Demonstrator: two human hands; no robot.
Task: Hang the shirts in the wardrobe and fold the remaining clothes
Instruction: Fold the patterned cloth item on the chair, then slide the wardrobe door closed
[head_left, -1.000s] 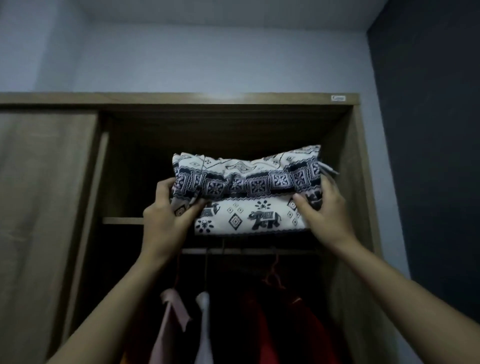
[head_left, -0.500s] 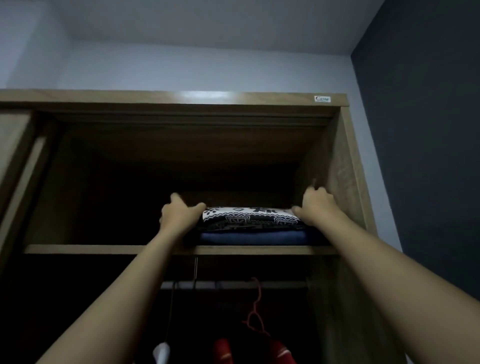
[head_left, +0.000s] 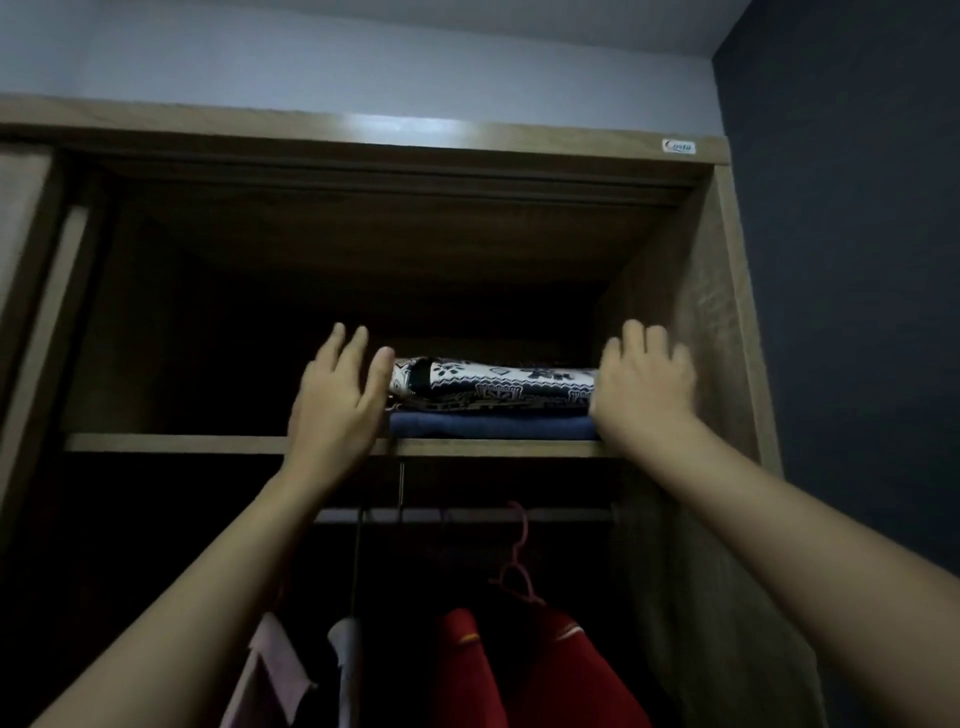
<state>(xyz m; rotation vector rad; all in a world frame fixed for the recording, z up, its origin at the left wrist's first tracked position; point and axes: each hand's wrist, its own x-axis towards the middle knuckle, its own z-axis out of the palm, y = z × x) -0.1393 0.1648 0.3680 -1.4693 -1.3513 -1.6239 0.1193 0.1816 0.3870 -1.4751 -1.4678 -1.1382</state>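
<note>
A folded black-and-white patterned garment lies on a folded blue garment on the wardrobe's upper shelf. My left hand is raised at the stack's left end, fingers spread, holding nothing. My right hand is at the stack's right end, fingers loosely apart and blurred; it covers the cloth's edge. Below the shelf, a red shirt, a white shirt and a pink shirt hang from the rail.
The wardrobe's right wall stands close beside my right hand. A sliding door covers the left side. The left part of the shelf is dark. A pink hanger hook hangs on the rail. A dark wall is at right.
The folded patterned garment went from held in front of the wardrobe onto the blue garment on the shelf. Both hands have since let go and opened at its ends.
</note>
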